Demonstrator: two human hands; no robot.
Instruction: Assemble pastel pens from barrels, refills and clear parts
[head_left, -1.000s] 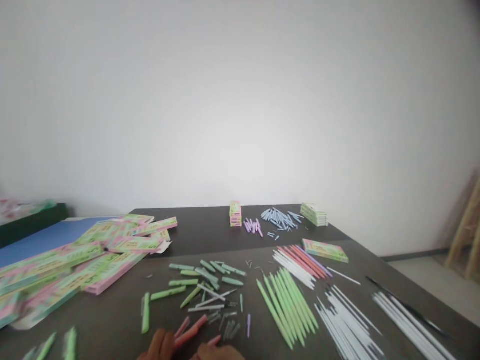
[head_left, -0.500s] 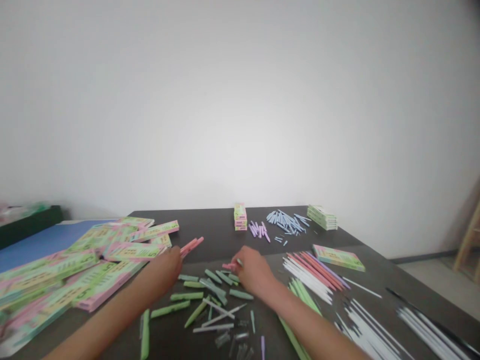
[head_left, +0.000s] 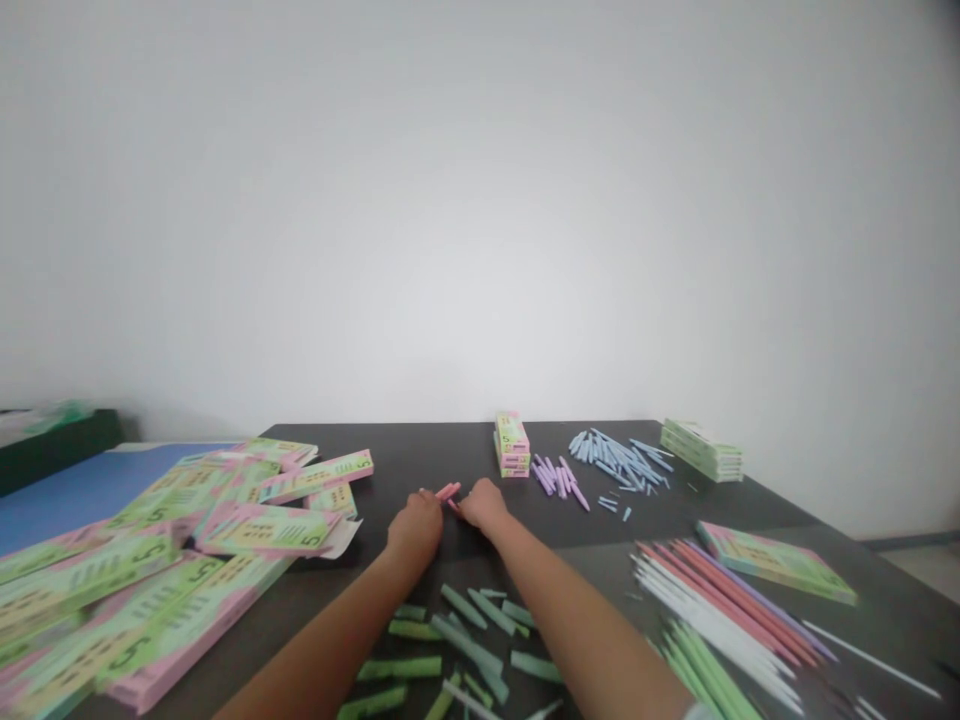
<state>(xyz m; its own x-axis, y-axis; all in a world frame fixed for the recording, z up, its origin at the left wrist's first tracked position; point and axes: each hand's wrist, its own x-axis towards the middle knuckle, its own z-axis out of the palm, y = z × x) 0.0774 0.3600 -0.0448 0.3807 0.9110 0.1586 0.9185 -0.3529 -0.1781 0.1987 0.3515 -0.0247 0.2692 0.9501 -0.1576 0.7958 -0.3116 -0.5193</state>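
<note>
Dark table (head_left: 420, 450), printed boxes (head_left: 270, 528), purple sticks (head_left: 561, 477), blue sticks (head_left: 616, 457)

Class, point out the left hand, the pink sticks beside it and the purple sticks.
Left hand (head_left: 418, 525), head view: its back.
Pink sticks (head_left: 448, 491), head view: exposed ends.
Purple sticks (head_left: 561, 481), head view: central stick.

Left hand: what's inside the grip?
Pink pen-like tubes poke out of the left hand, toward the right hand. That hand covers their other ends; full count can't be seen.

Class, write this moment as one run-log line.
left hand: holding pink pieces | right hand: close beside them | foreground: scattered green pieces | farther back: stacked boxes
</note>
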